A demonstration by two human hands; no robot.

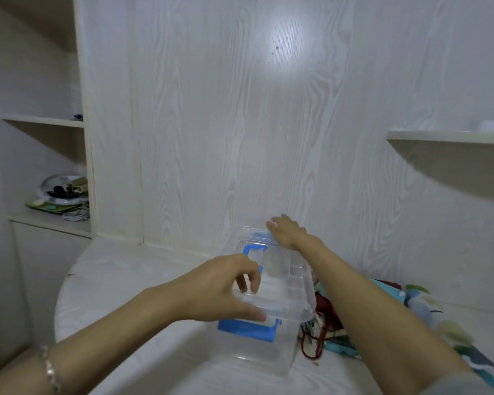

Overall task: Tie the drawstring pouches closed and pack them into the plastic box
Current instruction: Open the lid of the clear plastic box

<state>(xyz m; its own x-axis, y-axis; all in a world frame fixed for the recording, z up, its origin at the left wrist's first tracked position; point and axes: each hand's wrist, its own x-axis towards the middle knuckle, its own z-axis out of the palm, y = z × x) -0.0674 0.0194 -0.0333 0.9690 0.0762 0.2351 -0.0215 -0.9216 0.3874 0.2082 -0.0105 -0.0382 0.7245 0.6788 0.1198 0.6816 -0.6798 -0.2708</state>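
Two hands are laid on the clear plastic box [257,352], mid-table. Its lid [285,280] is gripped at the near edge by the left hand [226,289], and the far latch [261,237] is touched by the straight-fingered right hand [287,230]. The box is judged light, stiff and slick, best held at its ends. Soft drawstring pouches [328,312] are heaped just right.

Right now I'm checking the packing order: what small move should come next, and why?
Probably lift the lid off: it sits on the plastic box, the left hand grips its near end, the right hand rests on the far end, and the pouches lie outside, beside the box.
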